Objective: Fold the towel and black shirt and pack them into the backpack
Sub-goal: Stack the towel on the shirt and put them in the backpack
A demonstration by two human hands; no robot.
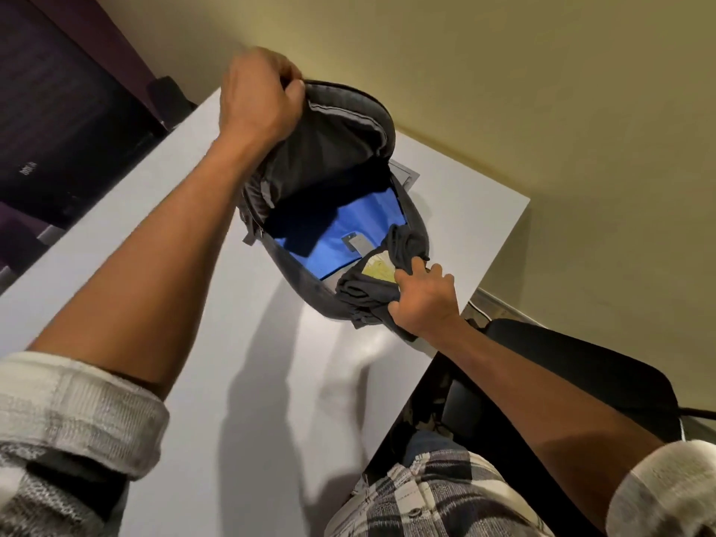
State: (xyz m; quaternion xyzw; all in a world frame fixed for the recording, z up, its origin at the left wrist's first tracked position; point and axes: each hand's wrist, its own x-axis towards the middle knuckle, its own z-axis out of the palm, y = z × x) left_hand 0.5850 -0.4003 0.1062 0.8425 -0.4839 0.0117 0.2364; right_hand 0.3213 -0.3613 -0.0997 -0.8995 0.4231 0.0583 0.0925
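A grey backpack [298,288] lies open on the white table [217,343], its blue lining [348,234] showing. My left hand [257,96] grips the top of the lifted front flap [333,145] and holds it up. My right hand [424,300] is shut on a bunched dark shirt [366,294] with a yellowish print, at the near right rim of the opening, partly inside. The towel cannot be made out in this view.
A black chair [573,366] stands at the right, by the table's edge. A small grey flat thing [407,176] lies on the table behind the backpack. Dark furniture [58,122] fills the far left. A beige wall lies beyond the table.
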